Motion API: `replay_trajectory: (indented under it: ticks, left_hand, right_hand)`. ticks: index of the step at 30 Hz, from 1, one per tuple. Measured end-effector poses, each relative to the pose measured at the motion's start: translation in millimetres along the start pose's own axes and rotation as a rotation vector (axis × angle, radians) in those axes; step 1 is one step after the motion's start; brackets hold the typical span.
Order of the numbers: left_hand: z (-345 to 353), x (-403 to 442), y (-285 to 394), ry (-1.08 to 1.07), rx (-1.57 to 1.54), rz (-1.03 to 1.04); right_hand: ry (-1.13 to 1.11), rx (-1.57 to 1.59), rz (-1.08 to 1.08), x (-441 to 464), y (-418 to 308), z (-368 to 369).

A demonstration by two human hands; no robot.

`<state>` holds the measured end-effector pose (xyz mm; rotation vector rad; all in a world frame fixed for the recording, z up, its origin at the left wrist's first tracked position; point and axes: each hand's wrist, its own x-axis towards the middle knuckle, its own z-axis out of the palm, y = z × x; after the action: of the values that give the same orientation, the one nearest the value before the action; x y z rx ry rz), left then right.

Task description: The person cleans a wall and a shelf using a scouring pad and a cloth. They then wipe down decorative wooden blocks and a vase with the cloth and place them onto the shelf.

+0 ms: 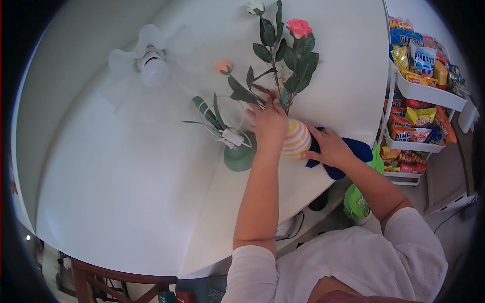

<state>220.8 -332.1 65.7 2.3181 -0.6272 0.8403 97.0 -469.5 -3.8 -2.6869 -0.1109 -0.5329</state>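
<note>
White table (pixel 126 202) fills the left and middle, tiered snack cart (pixel 422 91) at the far right. Striped vase (pixel 297 140) sits near the table's right edge, right of a green base (pixel 237 159) carrying a bundled white cord (pixel 233 137); a flower-shaped lamp (pixel 151 68) is farther left. Artificial-looking stems lean away from the vase mouth, topped by a pink rose (pixel 299 29), a white rose (pixel 256 6) and a peach rose (pixel 224 65). Left hand (pixel 272 120) is at the lower stems by the mouth; can't tell if it's gripping (fingertips hidden). Right hand (pixel 331 147) is spread, fingers and thumb against the vase's right side, blue cloth (pixel 356 149) just under and beside it. Handling guess: vase looks rigid, probably ceramic, so smooth, slippery and breakable; best held round the belly. Stems likely light, wire-stiff but bendable, with soft blooms; take them low in a bunch, off the petals. Tall top probably makes it tippy. Can't tell if the vase is fully upright.
</note>
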Motion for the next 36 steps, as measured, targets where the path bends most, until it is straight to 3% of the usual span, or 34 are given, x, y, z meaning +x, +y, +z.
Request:
replay_trajectory:
  ticks: [3,6,12,15,18,21,24,28,33,36]
  left_hand:
    - [-2.6,-2.7,10.2,0.136,-0.386,-0.061]
    - [-23.2,-2.4,16.5,-0.042,-0.624,-0.242]
    - [-27.6,-20.7,11.2,0.151,-0.809,-0.175]
    - [-11.2,-28.6,-7.2,0.156,-1.311,-0.264]
    - [-14.5,-39.5,-9.3,0.114,-1.499,-0.434]
    - [-11.4,-45.3,-3.3,0.153,-1.430,-0.295]
    - [-5.5,-44.9,-9.6,0.189,-1.539,-0.313]
    - [-13.0,-50.9,2.1,0.243,-1.453,-0.264]
    - [-11.0,-55.5,0.6,0.261,-1.475,-0.374]
    - [-12.2,-53.1,7.3,0.267,-1.480,-0.275]
  right_hand:
    - [-0.001,-0.007,-0.001,-0.8,1.4,0.7]
    - [0.006,-0.012,-0.005,-1.3,3.4,3.6]
    - [-0.013,0.007,0.009,-1.3,0.7,0.7]
    - [-0.026,0.022,0.025,-1.4,-1.5,-2.2]
    - [-0.023,0.042,0.023,-1.8,-2.1,-3.4]
    - [-0.030,0.041,0.028,-2.0,-2.0,-3.1]
    - [-0.024,0.033,0.023,-3.1,-0.3,-1.4]
    - [0.001,0.029,0.005,-2.0,2.2,2.3]
    - [-0.022,0.011,0.019,-1.8,0.8,0.6]
    - [-0.027,0.020,0.020,-1.6,0.3,-0.6]
